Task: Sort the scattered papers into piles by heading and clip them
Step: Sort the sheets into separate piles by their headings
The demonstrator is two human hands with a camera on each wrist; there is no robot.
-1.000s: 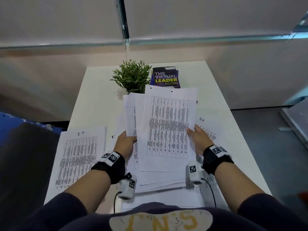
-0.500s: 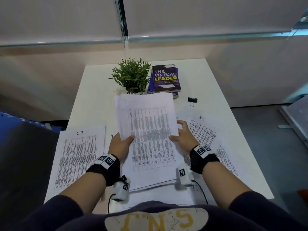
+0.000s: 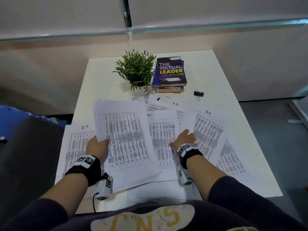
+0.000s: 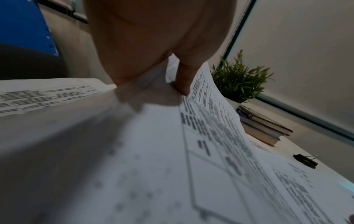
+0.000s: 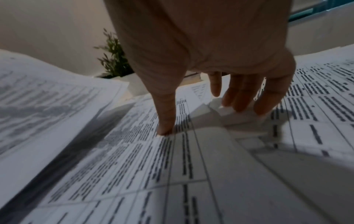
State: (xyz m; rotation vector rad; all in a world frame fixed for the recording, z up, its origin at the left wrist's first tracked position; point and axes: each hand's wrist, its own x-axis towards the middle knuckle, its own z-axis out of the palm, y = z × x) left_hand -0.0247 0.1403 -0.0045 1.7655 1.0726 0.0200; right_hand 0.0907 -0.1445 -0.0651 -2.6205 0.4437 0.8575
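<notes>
Gripping the left edge of a thick stack of printed sheets (image 3: pixel 126 140), your left hand (image 3: pixel 98 145) has its thumb on top and its fingers tucked underneath, so it is clamped on that stack; the left wrist view shows the thumb (image 4: pixel 182 81) pressed on the paper's edge. The stack's far end curls up off the table (image 3: pixel 221 77), and its near end rests on other pages.

Your right hand (image 3: pixel 184 139) is apart from the stack, fingers spread and fairly straight. In the right wrist view the thumb tip (image 5: pixel 164 128) presses down on the sheet headed Admin (image 3: pixel 164 139), and the other fingertips (image 5: pixel 241 104) touch the paper just beyond it. It holds nothing.

Just left of your left hand lies the sheet headed IT (image 3: pixel 75 144), partly under the held stack. Just right of your right hand lies a sheet headed HR (image 3: pixel 208 132), with another printed page (image 3: pixel 230 160) overlapping it nearer to you. A further page (image 3: pixel 164 105) marked HR peeks out beyond your right hand.

Well beyond your right hand, a black binder clip (image 3: pixel 198 94) sits alone on bare tabletop. Beyond the stack stand a small potted plant (image 3: pixel 135 69) and, touching its leaves on the right, a pile of books (image 3: pixel 170 72) topped by "The Virtual Leader".
</notes>
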